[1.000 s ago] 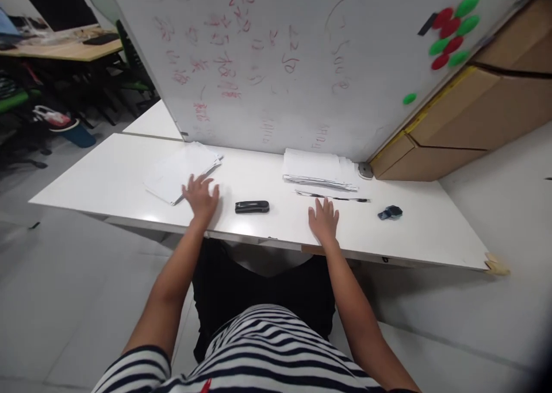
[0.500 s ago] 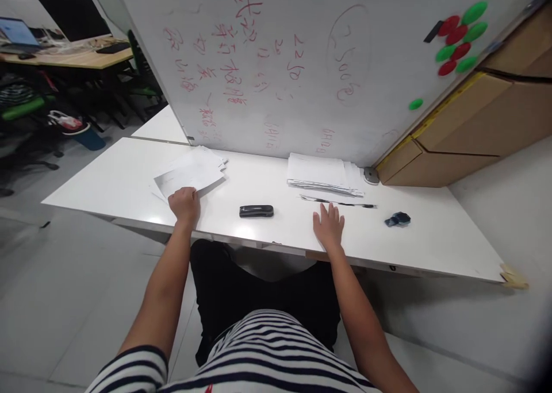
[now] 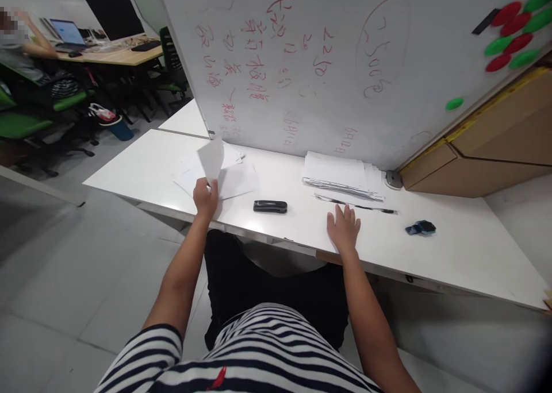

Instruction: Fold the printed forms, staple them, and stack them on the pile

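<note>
At eleven o'clock on the desk, bent paper is pinched by the left hand, loose sheets left lying, stapler untouched at twelve, right hand spread at one; handling seemingly unfinished.

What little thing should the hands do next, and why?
Perhaps the left hand could gently lift the raised sheet clear of the loose papers. It seems to be pinching that sheet low down, and the sheet stands up above the others. The right hand lies spread, palm down, on the table.
</note>
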Available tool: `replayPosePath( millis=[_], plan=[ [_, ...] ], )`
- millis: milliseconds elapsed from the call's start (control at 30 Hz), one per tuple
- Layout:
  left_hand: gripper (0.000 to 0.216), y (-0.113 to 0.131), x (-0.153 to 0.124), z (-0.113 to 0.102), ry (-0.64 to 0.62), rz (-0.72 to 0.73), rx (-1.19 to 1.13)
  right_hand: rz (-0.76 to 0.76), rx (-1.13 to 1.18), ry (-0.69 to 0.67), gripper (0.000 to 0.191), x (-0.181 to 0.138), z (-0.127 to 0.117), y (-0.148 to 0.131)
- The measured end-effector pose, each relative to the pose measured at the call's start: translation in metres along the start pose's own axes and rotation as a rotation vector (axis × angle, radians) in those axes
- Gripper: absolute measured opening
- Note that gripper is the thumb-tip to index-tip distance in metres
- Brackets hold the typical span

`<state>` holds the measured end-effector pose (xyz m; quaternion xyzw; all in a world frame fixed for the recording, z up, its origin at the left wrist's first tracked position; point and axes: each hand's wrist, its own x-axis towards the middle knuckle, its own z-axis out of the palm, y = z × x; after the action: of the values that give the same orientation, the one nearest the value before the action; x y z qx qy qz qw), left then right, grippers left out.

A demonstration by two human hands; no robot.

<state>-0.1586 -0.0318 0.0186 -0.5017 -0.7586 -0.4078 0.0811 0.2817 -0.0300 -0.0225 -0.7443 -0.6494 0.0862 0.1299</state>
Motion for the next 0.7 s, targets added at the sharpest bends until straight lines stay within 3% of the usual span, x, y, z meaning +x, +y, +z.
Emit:
replayPosePath(
  millis=[167, 300, 367, 433, 500, 633, 700],
  plan=[
    [0.029, 0.038, -0.013, -0.024, 0.295, -0.134, -0.291, -0.007, 0.025, 0.021, 0.063, 0.001, 0.003, 0.002],
    [0.039, 0.089, -0.004, -0.061, 0.492, -0.059, -0.480, -0.030, 0.084, 0.032, 0.063, 0.000, 0.002, 0.004],
    [0.048, 0.119, 0.001, -0.082, 0.523, 0.021, -0.576, -0.054, 0.153, 0.064, 0.061, -0.002, 0.000, 0.004],
    [0.053, 0.151, 0.003, -0.100, 0.488, 0.105, -0.716, -0.104, 0.298, 0.100, 0.060, -0.006, -0.005, 0.000],
    [0.053, 0.181, 0.003, -0.113, 0.361, 0.135, -0.900, -0.151, 0.529, 0.089, 0.061, -0.014, -0.014, -0.009],
    [0.051, 0.223, 0.002, -0.128, -0.041, 0.107, -1.180, -0.200, 1.172, -0.153, 0.069, -0.041, -0.035, -0.035],
    [0.050, 0.231, 0.002, -0.128, -0.124, 0.096, -1.266, -0.235, 1.477, -0.294, 0.071, -0.056, -0.048, -0.046]
  ],
)
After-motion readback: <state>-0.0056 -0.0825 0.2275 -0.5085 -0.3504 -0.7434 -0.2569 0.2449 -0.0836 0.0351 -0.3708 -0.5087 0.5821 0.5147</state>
